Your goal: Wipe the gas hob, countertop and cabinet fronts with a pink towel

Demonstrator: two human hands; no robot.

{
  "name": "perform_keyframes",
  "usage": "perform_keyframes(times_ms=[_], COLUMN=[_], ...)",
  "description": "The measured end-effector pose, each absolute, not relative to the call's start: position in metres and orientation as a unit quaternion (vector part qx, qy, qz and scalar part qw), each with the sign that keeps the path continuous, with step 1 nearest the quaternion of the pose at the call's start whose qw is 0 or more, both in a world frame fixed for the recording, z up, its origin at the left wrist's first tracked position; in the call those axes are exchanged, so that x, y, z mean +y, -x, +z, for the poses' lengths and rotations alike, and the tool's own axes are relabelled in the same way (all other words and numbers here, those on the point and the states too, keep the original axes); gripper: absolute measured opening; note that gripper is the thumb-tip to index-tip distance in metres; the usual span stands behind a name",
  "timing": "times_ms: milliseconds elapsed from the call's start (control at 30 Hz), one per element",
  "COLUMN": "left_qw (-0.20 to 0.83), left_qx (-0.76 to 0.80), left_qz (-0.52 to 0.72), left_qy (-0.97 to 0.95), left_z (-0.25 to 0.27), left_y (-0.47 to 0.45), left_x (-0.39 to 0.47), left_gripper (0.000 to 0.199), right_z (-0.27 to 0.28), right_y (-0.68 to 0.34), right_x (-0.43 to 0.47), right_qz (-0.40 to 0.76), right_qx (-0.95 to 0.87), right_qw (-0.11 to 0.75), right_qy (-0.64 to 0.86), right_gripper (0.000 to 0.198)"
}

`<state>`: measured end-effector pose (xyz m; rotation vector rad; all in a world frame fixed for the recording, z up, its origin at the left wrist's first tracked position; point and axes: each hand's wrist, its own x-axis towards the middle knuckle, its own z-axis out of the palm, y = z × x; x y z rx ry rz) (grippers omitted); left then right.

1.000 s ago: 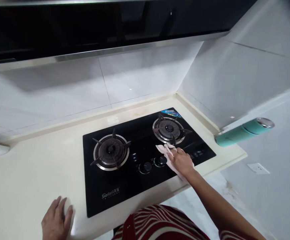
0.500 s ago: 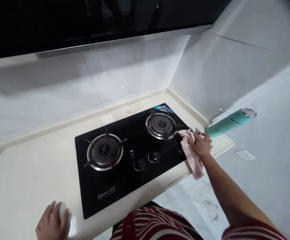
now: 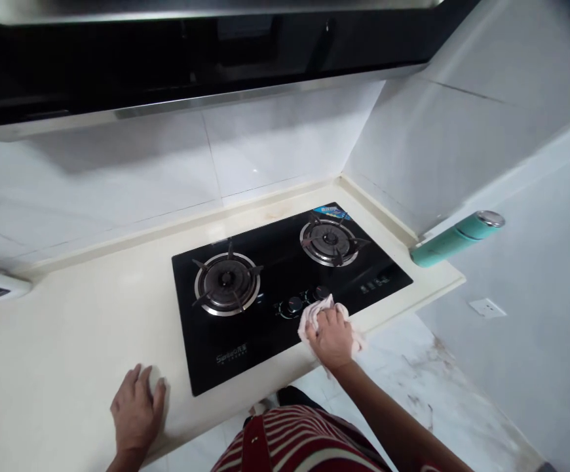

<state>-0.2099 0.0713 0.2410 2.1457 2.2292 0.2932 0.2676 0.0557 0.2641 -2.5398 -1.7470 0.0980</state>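
Observation:
My right hand point(image 3: 333, 337) is closed on a pale pink cloth point(image 3: 309, 320) and presses it to the front edge of the black glass gas stove point(image 3: 265, 341), just below the two control knobs point(image 3: 295, 304). Part of the cloth hangs past the stove's edge over the counter's front. My left hand point(image 3: 136, 408) rests on the cream countertop point(image 3: 93, 321), left of the stove, with its fingers stretched out and nothing in it. A left burner point(image 3: 227, 282) and a right burner point(image 3: 330, 241) with pan supports sit on the stove.
A teal flask point(image 3: 452, 241) with a silver lid stands at the counter's right end by the wall. Low overhead at the back hangs a black range hood point(image 3: 216, 59). A white object point(image 3: 4, 288) with a red part lies at the far left. A wall socket point(image 3: 487, 307) is at right.
My right hand has moved the cloth left along the stove's front, from the right corner to below the knobs. The view has shifted, showing more of the hood and the left counter.

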Motion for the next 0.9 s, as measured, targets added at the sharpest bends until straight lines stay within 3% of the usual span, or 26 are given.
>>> perform_keyframes(times_ms=[233,433,633,767,900], left_qw=[0.016,0.017,0.017,0.01,-0.008], left_qx=[0.709,0.707,0.703,0.703,0.707], left_qz=[0.111,0.114,0.113,0.108,0.101], left_qy=[-0.696,-0.698,-0.702,-0.703,-0.7], left_z=[0.235,0.233,0.234,0.234,0.231], left_y=[0.21,0.213,0.213,0.212,0.214], left_x=[0.07,0.07,0.07,0.07,0.069], left_gripper=[0.056,0.055,0.055,0.054,0.053], right_z=[0.266,0.263,0.304,0.339,0.344], right_y=[-0.148,-0.092,-0.177,-0.246,-0.292], right_x=[0.055,0.063,0.114,0.17,0.191], right_qz=[0.145,0.264,0.196,0.121,0.124], right_qx=[-0.739,-0.699,-0.534,-0.458,-0.468], right_qw=[0.053,0.345,0.469,0.49,0.386], right_qy=[0.656,0.568,0.675,0.732,0.785], right_gripper=[0.033,0.037,0.058,0.069,0.068])
